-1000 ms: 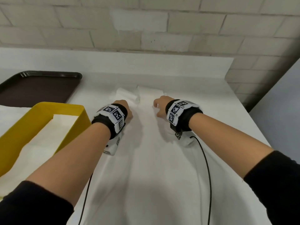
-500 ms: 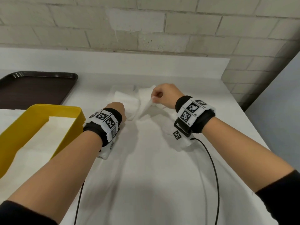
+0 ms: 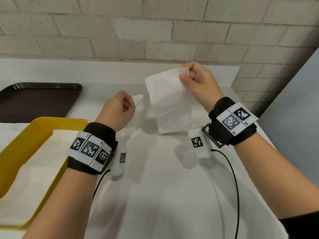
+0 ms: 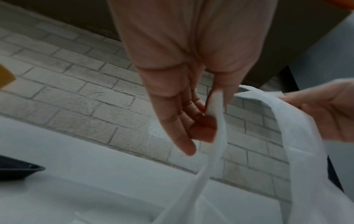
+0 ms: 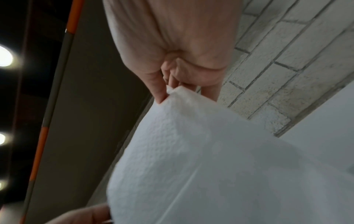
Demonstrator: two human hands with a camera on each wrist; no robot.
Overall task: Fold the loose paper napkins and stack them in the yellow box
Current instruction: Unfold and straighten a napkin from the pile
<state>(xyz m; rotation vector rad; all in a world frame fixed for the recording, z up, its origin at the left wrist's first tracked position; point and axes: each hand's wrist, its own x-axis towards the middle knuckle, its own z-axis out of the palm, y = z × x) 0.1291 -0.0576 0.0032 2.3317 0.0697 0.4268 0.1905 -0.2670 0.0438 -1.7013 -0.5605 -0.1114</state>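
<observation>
A white paper napkin [image 3: 170, 102] is held up above the white worktop [image 3: 164, 195] at the centre of the frame, its upper corner pinched between thumb and curled fingers of the right hand [image 3: 198, 83]. Its other end is pinched lower down by the left hand [image 3: 117, 109], whose fingers [image 4: 178, 121] are curled round the paper. The yellow box [image 3: 34, 128], with folded napkins [image 3: 39, 163] stacked inside, is seen at lower left, a dark tray [image 3: 34, 99] above it.
</observation>
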